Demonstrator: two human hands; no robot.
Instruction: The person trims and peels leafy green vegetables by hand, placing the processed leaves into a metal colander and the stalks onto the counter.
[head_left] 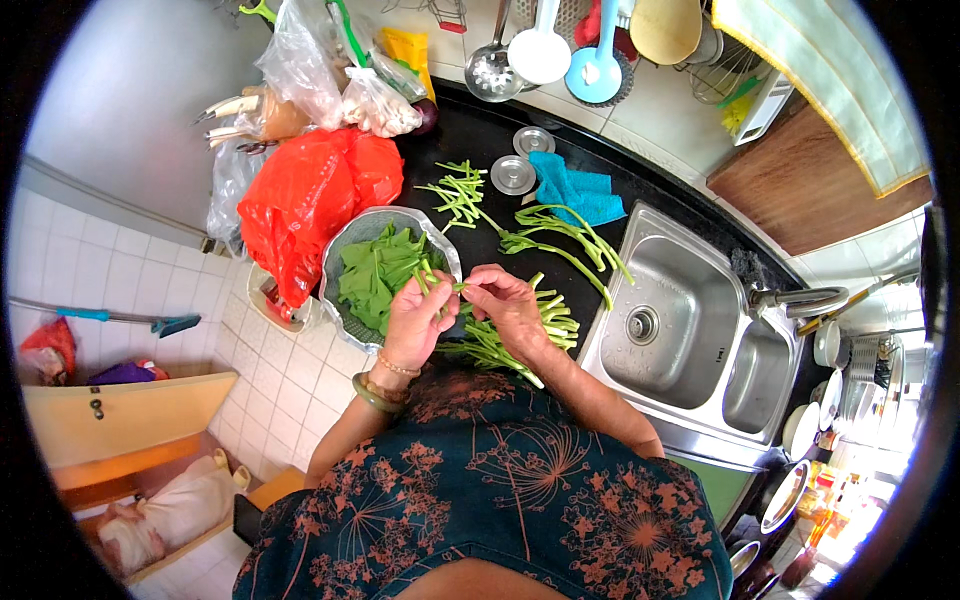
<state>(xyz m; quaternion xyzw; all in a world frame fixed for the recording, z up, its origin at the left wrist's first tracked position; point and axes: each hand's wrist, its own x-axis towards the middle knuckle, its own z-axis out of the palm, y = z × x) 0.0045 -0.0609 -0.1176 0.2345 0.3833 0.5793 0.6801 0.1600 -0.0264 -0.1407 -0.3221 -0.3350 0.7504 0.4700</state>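
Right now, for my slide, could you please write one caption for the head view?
Left hand and right hand pinch green stems near a bowl of leafy greens, steel sink at right.

Bowl (405, 216) left of sink (672, 285)

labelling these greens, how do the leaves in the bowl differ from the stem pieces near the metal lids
The leaves are broad; the stem pieces are thin. The leaves are deeper green, the stem pieces paler. The leaves sit in the bowl, the stem pieces on the counter. Both are loosely piled.
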